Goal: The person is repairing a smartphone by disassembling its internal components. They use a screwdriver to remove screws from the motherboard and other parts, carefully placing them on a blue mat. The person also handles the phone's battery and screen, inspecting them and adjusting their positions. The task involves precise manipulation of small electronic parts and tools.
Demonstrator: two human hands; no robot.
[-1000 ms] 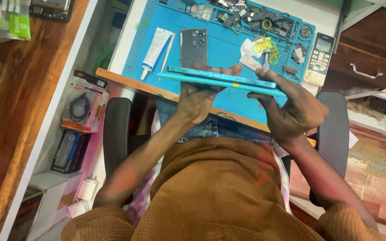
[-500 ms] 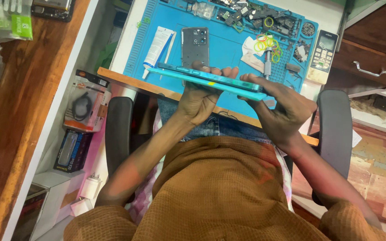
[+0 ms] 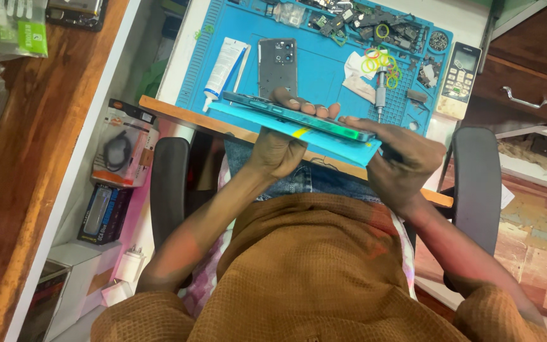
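I hold a thin teal phone (image 3: 305,118) edge-on over the near edge of a blue repair mat (image 3: 318,69). My left hand (image 3: 278,151) grips it from below, fingertips curled over its top edge. My right hand (image 3: 403,161) holds the phone's right end. On the mat behind it lie a dark phone back cover (image 3: 278,63) with camera holes, a white glue tube (image 3: 221,66), yellow and green rubber bands (image 3: 380,63) and a small screwdriver (image 3: 379,101).
Several small parts lie along the mat's far edge (image 3: 375,22). A small keypad phone (image 3: 458,79) sits to the right of the mat. Wooden drawers (image 3: 527,69) stand at right, a wooden counter (image 3: 26,145) at left. Packaged accessories (image 3: 118,152) and a charger (image 3: 131,263) lie by the chair.
Both hands have tilted the phone and shifted it slightly; its right end now sits lower than its left. The view has moved a little.
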